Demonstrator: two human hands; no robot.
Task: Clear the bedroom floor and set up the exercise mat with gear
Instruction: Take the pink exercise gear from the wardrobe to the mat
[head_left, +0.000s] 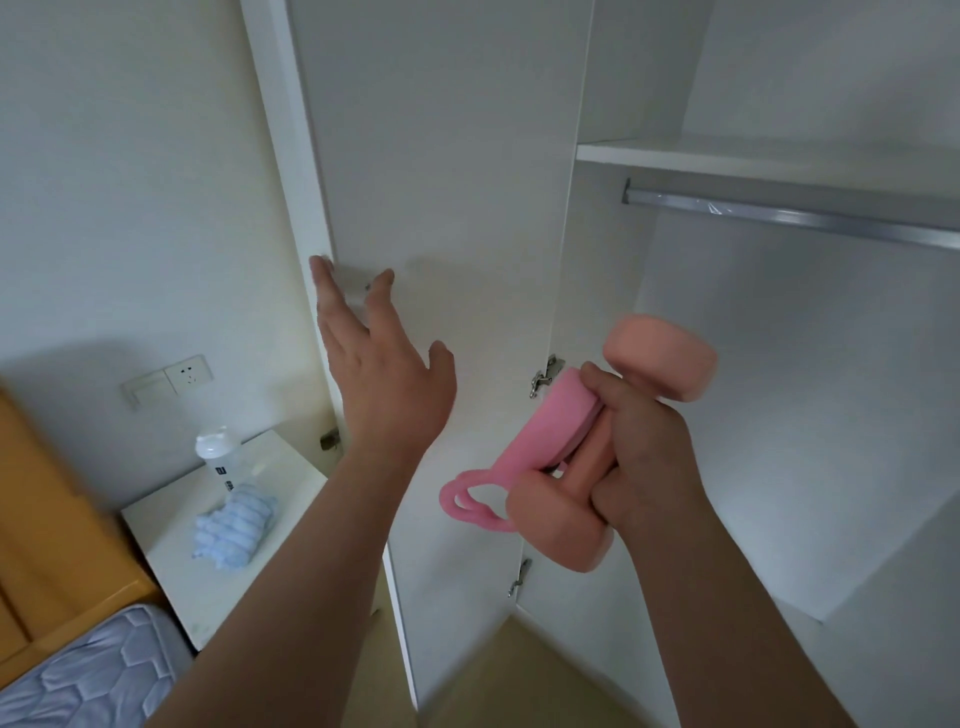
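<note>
Right grip (649, 447) is clenched round peach rounded dumbbell (662, 364) and pink looped band (540, 431); left grip (387, 379), ten o'clock, is held open.

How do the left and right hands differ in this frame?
The left hand is open with fingers spread; the right hand is curled tight. The left hand holds nothing and reaches to the wardrobe door; the right hand grips a dumbbell and a pink band together. The left hand sits higher in the picture than the right hand. Both are raised, forearms bare.
</note>
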